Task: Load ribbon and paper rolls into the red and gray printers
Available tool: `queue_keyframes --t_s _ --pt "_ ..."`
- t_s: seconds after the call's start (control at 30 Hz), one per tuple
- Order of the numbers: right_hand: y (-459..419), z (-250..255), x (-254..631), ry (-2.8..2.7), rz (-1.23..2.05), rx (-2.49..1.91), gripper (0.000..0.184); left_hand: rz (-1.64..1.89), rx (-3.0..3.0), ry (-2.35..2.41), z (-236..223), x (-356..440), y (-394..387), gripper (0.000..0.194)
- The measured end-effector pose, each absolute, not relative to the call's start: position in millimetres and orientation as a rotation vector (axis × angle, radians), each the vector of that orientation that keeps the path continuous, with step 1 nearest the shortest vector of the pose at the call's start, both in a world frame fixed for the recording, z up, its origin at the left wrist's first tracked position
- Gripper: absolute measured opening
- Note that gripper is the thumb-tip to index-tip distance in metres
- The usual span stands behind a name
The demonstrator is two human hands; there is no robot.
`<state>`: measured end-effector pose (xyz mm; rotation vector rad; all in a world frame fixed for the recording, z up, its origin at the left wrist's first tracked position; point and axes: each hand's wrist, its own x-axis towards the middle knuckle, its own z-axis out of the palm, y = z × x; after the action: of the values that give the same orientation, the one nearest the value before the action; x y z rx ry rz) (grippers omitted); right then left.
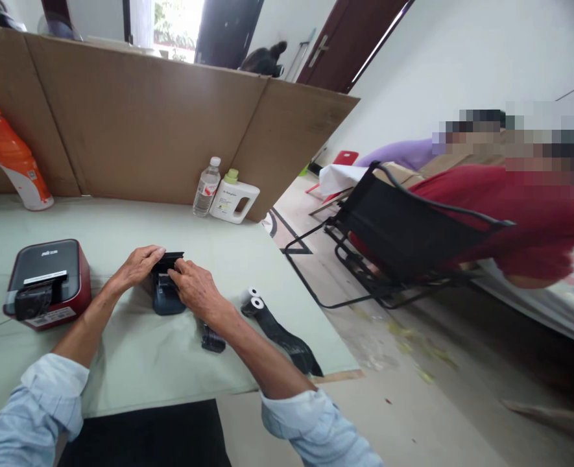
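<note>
Tabletop [135,363] | dark device [168,301]: long axis forward, lid [174,257] farthest | left hand [139,266], right hand [196,288]: fingers touching, grip unclear

Tabletop [131,370]: pale green surface, wrinkled in places. Positions taken from the small dark device [168,302], its lid raised. At 9 o'clock, a red-and-black printer [48,272]. Between 10 and 11, an orange bottle [17,162], upright. Between 12 and 1, a clear bottle [205,191]; just beside it at 1, a white jug [227,201], green-capped. At 3, two rolls [253,299], a black strip [284,337] trailing toward 4. Between 4 and 5, a crumpled dark piece [213,340].
</note>
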<state>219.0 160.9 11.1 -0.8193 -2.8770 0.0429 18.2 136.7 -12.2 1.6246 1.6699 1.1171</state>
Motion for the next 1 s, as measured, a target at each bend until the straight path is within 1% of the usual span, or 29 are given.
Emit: queue_keyframes --t_s 0.13,0.27,0.47,0.53,0.6,0.73,0.9,1.0 --pt "160 7 221 -2.872 0.01 -0.797 0.023 1.114 1.625 1.675 -12 19 137 0.054" --pt "154 0 227 -2.785 -0.007 -0.752 0.018 1.086 1.644 1.676 -10 19 135 0.059" --pt "142 -24 235 -2.697 0.007 -0.69 0.023 1.039 1.71 1.633 -8 17 123 0.06" --pt "140 -27 236 -2.665 0.052 -0.689 0.021 1.032 1.722 1.63 -9 17 120 0.061" --pt "139 -26 235 -2.631 0.097 -0.721 0.02 1.034 1.725 1.637 -10 16 120 0.062" --pt "141 -11 228 -2.646 0.147 -0.87 0.028 1.051 1.713 1.685 -9 18 127 0.06" --pt "145 4 220 -2.752 0.132 -0.986 0.021 1.062 1.72 1.715 -8 20 134 0.057" --pt "148 9 217 -2.801 0.136 -1.033 0.02 1.079 1.722 1.699 -8 19 134 0.053"
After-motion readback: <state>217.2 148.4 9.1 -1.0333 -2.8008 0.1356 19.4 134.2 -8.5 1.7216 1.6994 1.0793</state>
